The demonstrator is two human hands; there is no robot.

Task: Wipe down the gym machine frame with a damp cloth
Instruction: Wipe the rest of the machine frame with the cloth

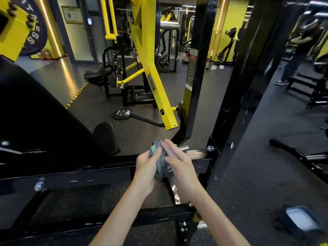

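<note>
Cloth (159,158): blue-grey, checked, bunched upright between both hands, in the air just above the black frame bar; contact with the bar cannot be made out.
Left hand (147,166): fingers curled round the left side of the cloth, holding it.
Right hand (179,162): fingers straight, palm pressed flat against the right side of the cloth.
Step (judged): gathering the cloth into a pad before a wiping pass.
Frame bar (88,180): glossy black, runs left to right under the hands, with pale scuffs and streaks along its top; a bolt (40,183) sits near its left end.
Method (judged): fold to a flat pad with a fresh face outward, lay it flat on the bar, then draw long overlapping strokes along the length. Wrap it round the edges to reach the side faces and work round the bolt.
Basin (301,219): on the floor at lower right, holding pale liquid, well apart from the hands.
Risk (judged): a loose bunch touches only in patches and leaves streaks; an over-wet cloth drips onto the floor.
</note>
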